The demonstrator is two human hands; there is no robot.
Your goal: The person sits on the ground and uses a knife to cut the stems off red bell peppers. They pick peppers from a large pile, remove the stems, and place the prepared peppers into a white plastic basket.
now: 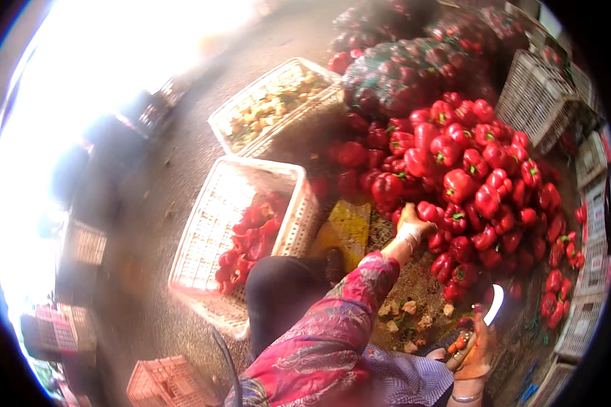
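Observation:
Reaching forward in a patterned red sleeve, my left hand (413,226) touches the near edge of a heap of red bell peppers (458,185). A pepper lies at its fingers; whether they grip it is unclear. My right hand (474,351), low on the right, holds a knife (496,305) whose curved blade shines with glare and points up. Small orange-red bits show by its fingers. Left of my knee, a pale plastic crate (191,231) holds red pepper pieces (249,236). Cut-off scraps (410,308) lie on the ground between my hands.
A second crate (275,140) holds yellowish-green scraps. Mesh sacks of peppers (397,76) stand behind the heap. More crates (539,96) line the right side. A pink crate (170,381) sits at lower left. Strong glare covers the upper left.

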